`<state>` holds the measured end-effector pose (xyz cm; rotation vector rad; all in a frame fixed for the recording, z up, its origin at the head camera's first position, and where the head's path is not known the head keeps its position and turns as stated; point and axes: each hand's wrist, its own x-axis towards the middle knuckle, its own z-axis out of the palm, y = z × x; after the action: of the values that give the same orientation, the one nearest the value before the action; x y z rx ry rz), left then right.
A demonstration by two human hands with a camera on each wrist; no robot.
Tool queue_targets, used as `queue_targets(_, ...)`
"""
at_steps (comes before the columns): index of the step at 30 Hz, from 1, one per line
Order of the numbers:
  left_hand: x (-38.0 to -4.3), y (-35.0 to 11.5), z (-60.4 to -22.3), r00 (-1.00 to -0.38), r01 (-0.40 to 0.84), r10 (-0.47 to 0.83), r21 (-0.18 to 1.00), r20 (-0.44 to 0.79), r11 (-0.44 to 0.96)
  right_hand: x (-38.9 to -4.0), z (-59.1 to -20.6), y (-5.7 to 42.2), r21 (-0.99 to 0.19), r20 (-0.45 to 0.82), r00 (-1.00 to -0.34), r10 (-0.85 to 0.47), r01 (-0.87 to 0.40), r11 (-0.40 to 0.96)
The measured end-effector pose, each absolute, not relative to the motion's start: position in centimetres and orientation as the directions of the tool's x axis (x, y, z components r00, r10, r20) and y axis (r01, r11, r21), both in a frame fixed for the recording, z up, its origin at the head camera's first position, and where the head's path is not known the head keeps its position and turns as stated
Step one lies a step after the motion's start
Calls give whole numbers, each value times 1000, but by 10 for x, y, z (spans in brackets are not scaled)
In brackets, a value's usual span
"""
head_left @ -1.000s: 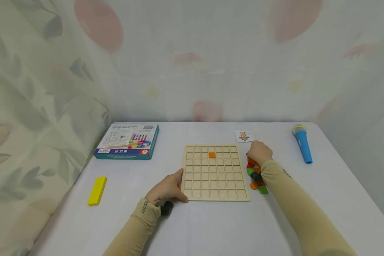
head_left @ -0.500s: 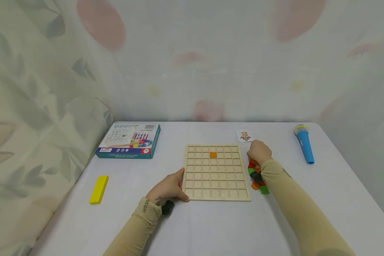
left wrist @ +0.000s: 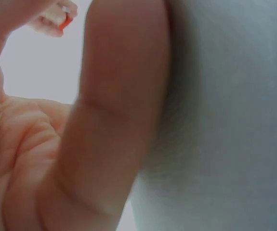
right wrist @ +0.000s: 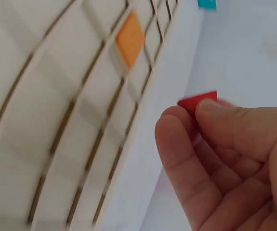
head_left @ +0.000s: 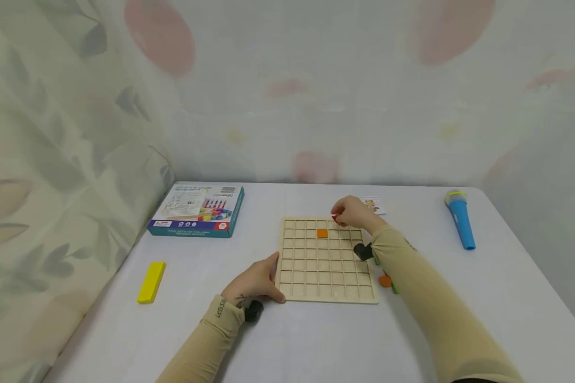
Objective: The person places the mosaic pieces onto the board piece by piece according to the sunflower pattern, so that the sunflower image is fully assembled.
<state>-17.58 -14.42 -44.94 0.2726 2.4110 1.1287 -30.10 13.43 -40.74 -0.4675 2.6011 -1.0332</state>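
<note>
My right hand (head_left: 354, 211) is over the far right part of a wooden grid board (head_left: 326, 282). It pinches a small red tile (right wrist: 196, 101) between thumb and fingertips; part of the tile is hidden by them. An orange square tile (head_left: 322, 233) lies in a cell of the second row from the far edge. At the board's near left corner my left hand (head_left: 253, 281) touches the edge, its thumb at the corner and its index finger farther up the left side. In the left wrist view the thumb (left wrist: 114, 96) fills much of the picture.
Loose tiles, among them an orange disc (head_left: 385, 281), lie right of the board, partly under the right forearm. A picture card (head_left: 375, 205) lies beyond the board. A blue toy microphone (head_left: 461, 221) is far right, a puzzle box (head_left: 196, 210) far left, a yellow block (head_left: 151, 282) nearer left.
My right hand has moved left from the loose tiles to the board's far edge, bringing the red tile. My left hand has stayed at the board's corner. The view has shifted slightly.
</note>
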Motion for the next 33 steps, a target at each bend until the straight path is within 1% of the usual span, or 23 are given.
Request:
queue_targets(5, -175, -144, -447, -881, -2, 359, 760, -309, 650, -306, -413, 95, -624, -182, -828, -530, -320, 713)
queue_targets(10, -174, -143, -445, -878, 4, 364, 756, -310, 654, -306, -418, 74, -579, -231, -791, -566, -356, 734)
queue_targets(15, -175, -144, -446, -878, 3, 365, 756, -311, 654, -307, -418, 69, -502, -246, -792, -558, -389, 773)
queue_targets(18, -175, -145, -447, -878, 2, 364, 757, -311, 653, -308, -417, 69, -475, -248, -794, -555, -399, 784)
queue_targets(27, -175, -143, -448, -871, -15, 377, 784, -316, 621, -308, -418, 70, -492, -242, -799, -550, -387, 780)
queue_targets(33, -176, -143, -448, -868, -32, 375, 791, -325, 611, -307, -422, 69, -476, -247, -813, -527, -372, 797)
